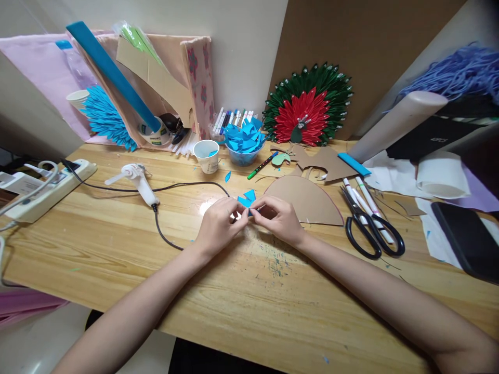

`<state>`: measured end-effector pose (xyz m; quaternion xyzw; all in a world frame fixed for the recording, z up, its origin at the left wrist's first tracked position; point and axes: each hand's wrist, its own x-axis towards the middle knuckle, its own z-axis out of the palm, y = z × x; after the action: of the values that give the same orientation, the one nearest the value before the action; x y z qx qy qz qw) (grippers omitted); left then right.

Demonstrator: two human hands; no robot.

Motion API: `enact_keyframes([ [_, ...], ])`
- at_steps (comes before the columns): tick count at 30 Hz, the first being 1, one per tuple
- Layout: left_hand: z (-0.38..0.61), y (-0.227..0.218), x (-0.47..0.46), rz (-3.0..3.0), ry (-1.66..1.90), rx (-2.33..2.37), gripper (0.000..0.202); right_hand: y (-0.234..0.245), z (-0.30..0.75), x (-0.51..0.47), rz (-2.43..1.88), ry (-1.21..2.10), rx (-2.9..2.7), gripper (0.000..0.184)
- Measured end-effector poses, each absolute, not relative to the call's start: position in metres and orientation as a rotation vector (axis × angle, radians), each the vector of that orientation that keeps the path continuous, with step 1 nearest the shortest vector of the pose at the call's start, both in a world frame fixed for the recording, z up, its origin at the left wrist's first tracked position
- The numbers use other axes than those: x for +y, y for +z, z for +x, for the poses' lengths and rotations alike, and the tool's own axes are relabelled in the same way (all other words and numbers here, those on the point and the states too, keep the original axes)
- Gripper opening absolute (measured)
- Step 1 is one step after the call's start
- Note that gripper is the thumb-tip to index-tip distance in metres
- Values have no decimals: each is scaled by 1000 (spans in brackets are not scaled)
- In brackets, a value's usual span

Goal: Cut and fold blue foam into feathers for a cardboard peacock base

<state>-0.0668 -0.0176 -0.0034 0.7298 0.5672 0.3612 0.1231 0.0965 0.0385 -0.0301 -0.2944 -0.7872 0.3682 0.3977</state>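
Observation:
My left hand [220,223] and my right hand [276,218] meet at the middle of the wooden table [117,249], fingers pinched together on a small blue paper piece [246,199] that sticks up between them. Just behind my right hand lies a brown cardboard semicircle [307,200]. A bowl of folded blue paper pieces [242,143] stands farther back, with a white paper cup [206,156] beside it.
A white glue gun [140,182] with a black cord lies to the left, near a power strip [47,189]. Black scissors [372,234] and markers lie to the right, by a phone [468,239]. A red and green paper peacock [310,106] leans at the back.

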Motion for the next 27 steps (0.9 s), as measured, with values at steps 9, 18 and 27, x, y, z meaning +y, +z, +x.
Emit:
enact_keyframes([
  [9, -67, -7, -16, 1911, 1115, 1664, 14, -31, 96, 38, -862, 986, -1911, 7],
  [18, -72, -7, -13, 1839, 1135, 1643, 15, -27, 99, 43, -788, 925, -1923, 12],
  [27, -65, -6, -14, 1374, 977, 1538, 44, -23, 100, 40, -641, 616, -1987, 9],
])
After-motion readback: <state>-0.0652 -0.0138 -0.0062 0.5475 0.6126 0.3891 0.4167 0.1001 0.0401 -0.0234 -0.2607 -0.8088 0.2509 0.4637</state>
